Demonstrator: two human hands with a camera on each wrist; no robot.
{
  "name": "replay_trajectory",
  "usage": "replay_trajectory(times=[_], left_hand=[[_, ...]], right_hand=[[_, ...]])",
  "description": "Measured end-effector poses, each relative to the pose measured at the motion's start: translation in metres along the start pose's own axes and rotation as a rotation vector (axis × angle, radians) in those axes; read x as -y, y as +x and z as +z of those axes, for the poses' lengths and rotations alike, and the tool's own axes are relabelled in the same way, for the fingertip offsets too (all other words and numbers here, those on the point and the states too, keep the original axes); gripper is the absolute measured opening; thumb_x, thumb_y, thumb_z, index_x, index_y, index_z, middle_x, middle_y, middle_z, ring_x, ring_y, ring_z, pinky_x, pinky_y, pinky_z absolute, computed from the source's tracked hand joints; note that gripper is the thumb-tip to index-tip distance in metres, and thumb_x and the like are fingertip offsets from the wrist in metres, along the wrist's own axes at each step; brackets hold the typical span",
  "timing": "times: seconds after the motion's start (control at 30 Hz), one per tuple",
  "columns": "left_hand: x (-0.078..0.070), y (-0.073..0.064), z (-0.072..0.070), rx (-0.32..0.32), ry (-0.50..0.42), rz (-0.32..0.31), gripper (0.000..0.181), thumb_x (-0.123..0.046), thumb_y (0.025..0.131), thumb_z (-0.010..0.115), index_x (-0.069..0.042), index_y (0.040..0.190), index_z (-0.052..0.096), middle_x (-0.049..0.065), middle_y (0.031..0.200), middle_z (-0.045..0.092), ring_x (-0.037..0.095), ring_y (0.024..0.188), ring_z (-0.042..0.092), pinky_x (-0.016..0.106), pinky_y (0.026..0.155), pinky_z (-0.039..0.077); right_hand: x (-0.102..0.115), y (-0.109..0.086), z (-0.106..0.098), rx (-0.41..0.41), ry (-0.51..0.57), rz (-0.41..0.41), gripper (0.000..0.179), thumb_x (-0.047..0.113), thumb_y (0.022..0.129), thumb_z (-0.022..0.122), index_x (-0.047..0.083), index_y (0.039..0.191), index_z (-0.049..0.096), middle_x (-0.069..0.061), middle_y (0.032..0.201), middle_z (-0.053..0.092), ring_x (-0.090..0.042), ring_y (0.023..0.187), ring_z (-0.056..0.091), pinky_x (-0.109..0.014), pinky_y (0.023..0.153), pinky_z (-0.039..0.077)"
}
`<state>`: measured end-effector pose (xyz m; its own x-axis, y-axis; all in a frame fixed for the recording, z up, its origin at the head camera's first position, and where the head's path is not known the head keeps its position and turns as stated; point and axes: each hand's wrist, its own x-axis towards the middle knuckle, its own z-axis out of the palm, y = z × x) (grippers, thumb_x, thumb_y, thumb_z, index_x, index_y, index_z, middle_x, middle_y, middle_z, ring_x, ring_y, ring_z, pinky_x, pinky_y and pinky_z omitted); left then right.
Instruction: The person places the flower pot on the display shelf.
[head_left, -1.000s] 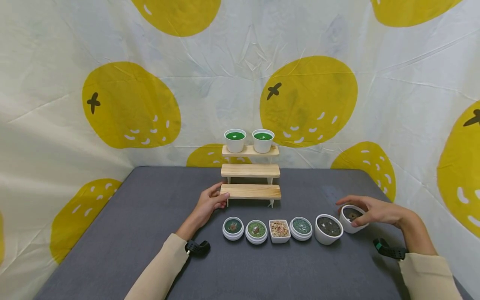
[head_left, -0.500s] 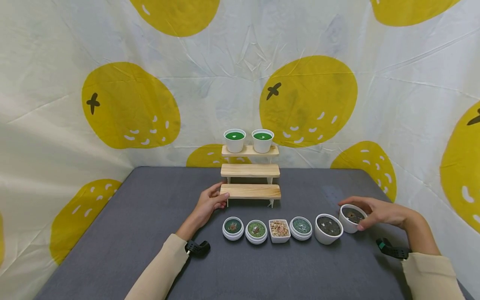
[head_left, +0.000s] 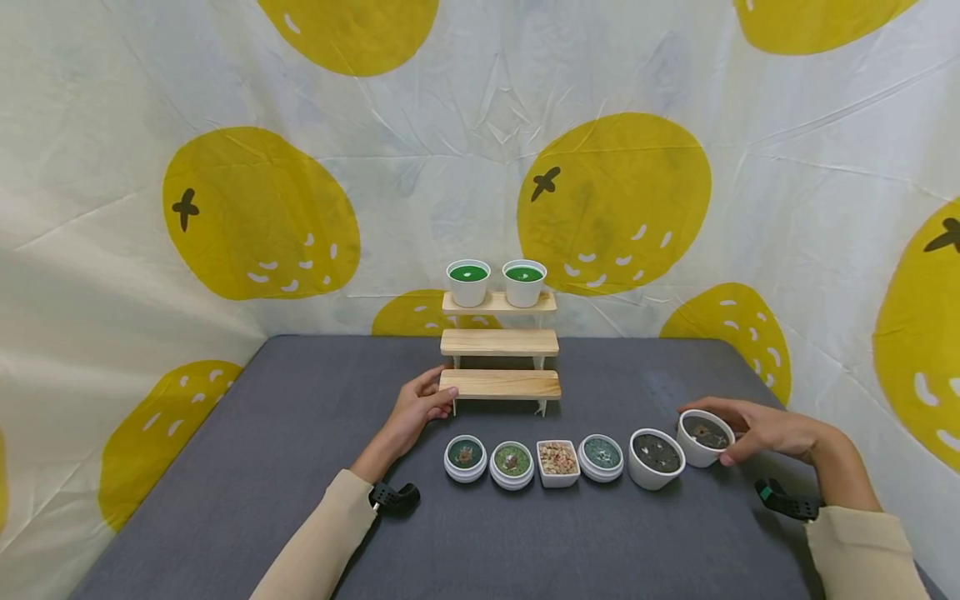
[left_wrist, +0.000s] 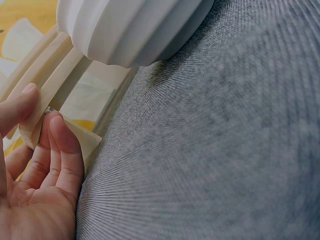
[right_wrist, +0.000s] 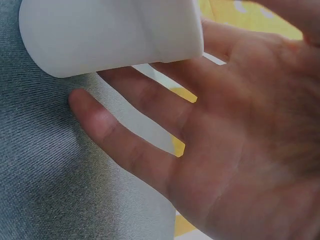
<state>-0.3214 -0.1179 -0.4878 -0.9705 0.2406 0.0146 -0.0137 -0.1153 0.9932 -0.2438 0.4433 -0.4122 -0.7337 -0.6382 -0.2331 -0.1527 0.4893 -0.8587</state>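
A three-tier wooden display stand (head_left: 499,383) stands at the middle of the table. My left hand (head_left: 411,410) grips the left end of its lowest shelf, thumb on top; in the left wrist view, the curled fingers (left_wrist: 65,137) lie beneath the board. At the right end of the row, my right hand (head_left: 772,429) holds a round white cup (head_left: 699,454) with dark grey filling, fingers round the far side and thumb at the near right. The right wrist view shows the smooth cup wall (right_wrist: 110,35) before the fingers, with the lower fingers extended past it.
Left of the held cup runs a row: another dark-filled cup (head_left: 645,477), a low teal-filled pot (head_left: 600,473), a square dish of chips (head_left: 558,477), a green-filled pot (head_left: 512,479) and a dark green one (head_left: 465,473). Two green-filled cups (head_left: 468,292) sit on the top shelf.
My right thumb has moved from over the cup's rim to its near right side, and the hand shifted slightly right. The cup has barely moved. My left hand keeps its grip.
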Motion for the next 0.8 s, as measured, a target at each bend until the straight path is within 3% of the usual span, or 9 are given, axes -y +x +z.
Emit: replay_trajectory(times=[0.23, 0.47, 0.8], left_hand=[[0.0, 0.0, -0.001, 0.008, 0.0, 0.003, 0.071, -0.017, 0.097, 0.074, -0.008, 0.158, 0.04, 0.001, 0.093, 0.068, 0.012, 0.077, 0.064, 0.023, 0.068, 0.057], [0.001, 0.001, -0.001, 0.006, -0.01, 0.004, 0.07, -0.016, 0.097, 0.074, -0.008, 0.157, 0.041, 0.001, 0.093, 0.068, 0.012, 0.077, 0.064, 0.023, 0.068, 0.057], [0.001, 0.0, -0.001, 0.006, -0.014, 0.004, 0.069, -0.014, 0.097, 0.073, -0.008, 0.158, 0.04, 0.001, 0.092, 0.068, 0.012, 0.076, 0.064, 0.023, 0.068, 0.057]], right_hand=[[0.001, 0.001, 0.002, -0.078, -0.059, -0.013, 0.061, 0.008, 0.092, 0.067, 0.002, 0.149, 0.045, 0.007, 0.132, 0.064, -0.004, 0.115, 0.056, -0.024, 0.089, 0.048], [0.006, 0.002, 0.004, -0.159, -0.076, -0.061, 0.06, 0.006, 0.091, 0.067, 0.001, 0.147, 0.047, 0.007, 0.13, 0.066, -0.004, 0.115, 0.058, -0.023, 0.09, 0.048], [0.03, 0.005, 0.011, -0.261, -0.186, -0.064, 0.054, 0.011, 0.091, 0.07, 0.007, 0.142, 0.053, 0.003, 0.127, 0.067, -0.003, 0.112, 0.059, -0.023, 0.087, 0.049]])
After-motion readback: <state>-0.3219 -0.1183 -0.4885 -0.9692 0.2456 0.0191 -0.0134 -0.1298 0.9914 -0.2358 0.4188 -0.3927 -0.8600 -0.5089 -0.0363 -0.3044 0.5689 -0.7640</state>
